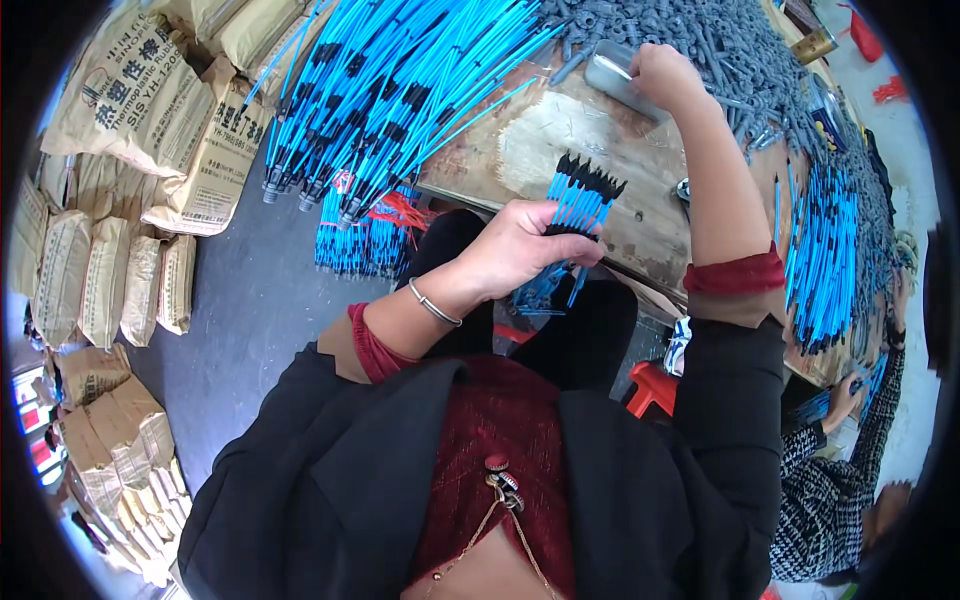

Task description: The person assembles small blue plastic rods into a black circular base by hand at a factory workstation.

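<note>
My left hand (pixel 525 240) is wrapped round a bundle of thin blue tubes (pixel 578 207) with black pointed tips. The tips stand up above my fist, and the lower ends hang over my lap, just off the table's near edge. At the far side of the table, my right hand (pixel 665 75) is bent over the rim of a clear shallow plastic box (pixel 612 82). Its fingers are drawn together, and what they pinch is too small or hidden to make out. The contents of the box are hard to see.
Long blue tubes with black fittings (pixel 400 85) lie heaped at the table's left. Grey plastic parts (pixel 690 35) pile up at the back. More blue tubes (pixel 825 250) lie right, near a co-worker's hand (pixel 845 400). Paper sacks (pixel 130 100) stand left; a red stool (pixel 652 390) is beside me.
</note>
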The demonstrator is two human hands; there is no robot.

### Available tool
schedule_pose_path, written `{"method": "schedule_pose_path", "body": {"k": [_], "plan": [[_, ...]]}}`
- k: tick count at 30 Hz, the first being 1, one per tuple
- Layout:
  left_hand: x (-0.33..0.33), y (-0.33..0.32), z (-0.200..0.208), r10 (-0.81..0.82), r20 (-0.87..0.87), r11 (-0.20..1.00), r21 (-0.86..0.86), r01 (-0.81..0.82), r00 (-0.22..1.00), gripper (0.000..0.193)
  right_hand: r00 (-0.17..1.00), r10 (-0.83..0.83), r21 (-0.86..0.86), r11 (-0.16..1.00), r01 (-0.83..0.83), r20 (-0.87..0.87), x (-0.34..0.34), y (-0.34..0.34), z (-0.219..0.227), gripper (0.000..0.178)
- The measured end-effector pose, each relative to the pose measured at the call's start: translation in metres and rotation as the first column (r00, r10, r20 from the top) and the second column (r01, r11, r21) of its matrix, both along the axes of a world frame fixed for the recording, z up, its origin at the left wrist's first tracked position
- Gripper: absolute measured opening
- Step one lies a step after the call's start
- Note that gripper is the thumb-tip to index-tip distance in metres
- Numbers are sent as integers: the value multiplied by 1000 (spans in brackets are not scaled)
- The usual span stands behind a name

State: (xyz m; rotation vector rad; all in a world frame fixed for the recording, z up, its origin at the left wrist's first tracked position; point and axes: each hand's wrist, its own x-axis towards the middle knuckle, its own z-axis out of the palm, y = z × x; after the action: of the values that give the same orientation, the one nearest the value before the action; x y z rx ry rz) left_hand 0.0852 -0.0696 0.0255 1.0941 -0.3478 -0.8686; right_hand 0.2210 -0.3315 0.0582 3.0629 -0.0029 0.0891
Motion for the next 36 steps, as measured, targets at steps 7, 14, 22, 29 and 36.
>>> {"method": "schedule_pose_path", "body": {"k": [7,14,22,29,36], "plan": [[-1,0,-4,8,-104,1000,8,-7,995,15,986,-85,-119,988,103,143,-5,2,-20,19],[-1,-6,-7,32,-94,999,-3,-32,995,18,957,-166,34,986,162,236,-52,18,24,21],[-21,0,7,263,233,963,-125,-239,936,25,844,259,797,-536,-279,470,-186,146,20,21],[-24,-6,-20,47,381,997,-76,-19,923,22,780,565,822,-556,121,267,-265,213,-8,11],[-22,0,-3,82,227,993,-107,-58,970,20,864,-284,897,-29,-441,416,-252,141,56,8]]}}
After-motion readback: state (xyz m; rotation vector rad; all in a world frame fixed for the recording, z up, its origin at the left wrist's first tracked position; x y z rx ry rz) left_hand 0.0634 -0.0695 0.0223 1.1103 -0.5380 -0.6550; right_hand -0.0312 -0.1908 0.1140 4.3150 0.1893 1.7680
